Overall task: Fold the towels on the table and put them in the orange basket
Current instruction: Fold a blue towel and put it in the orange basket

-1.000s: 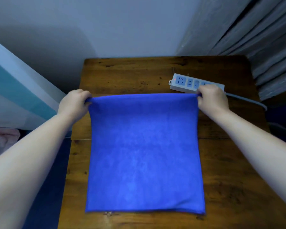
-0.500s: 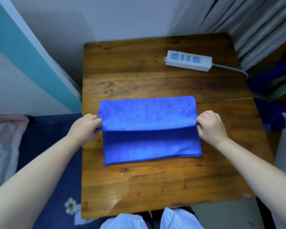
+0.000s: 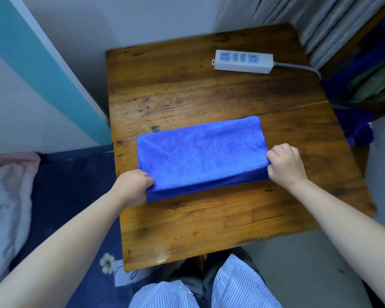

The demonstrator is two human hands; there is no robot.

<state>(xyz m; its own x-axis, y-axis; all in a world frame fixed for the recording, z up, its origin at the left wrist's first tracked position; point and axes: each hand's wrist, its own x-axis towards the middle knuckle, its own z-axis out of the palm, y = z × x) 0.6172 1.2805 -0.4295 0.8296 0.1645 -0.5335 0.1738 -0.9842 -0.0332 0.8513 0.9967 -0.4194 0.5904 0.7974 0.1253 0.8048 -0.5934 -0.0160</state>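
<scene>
Folding step, midway: first fold of the blue microfibre towel (image 3: 200, 152) nearly closed. Top layer drawn toward the near edge, stopping just short of it, with a thin strip of the lower layer showing beneath, wider at the left corner. Left hand (image 3: 131, 187) curled, pinching the near-left corner of the upper layer between thumb and fingers. Right hand (image 3: 285, 165) likewise curled, pinching the near-right corner. Both knuckles up, wrists low over the wooden table (image 3: 187, 230).

Towel lying flat near the middle of the tabletop, well apart from the white power strip (image 3: 242, 61) at the far right corner. Long axis running left to right across the table, skewed slightly, right end further from the body than the left. Folded crease on the far side, open edges on the near side facing the person. Stitched hem visible down the left short edge.

Next, probably: laying the pinched corners down square on the lower edge, smoothing, then a second fold across the long axis, one short end brought over to the other, for a compact bundle. Care called for in matching corners, given the skew and the uneven strip. Orange basket not in view; heaped cloth (image 3: 373, 81) in blue and green at the far right, too dim to identify.
</scene>
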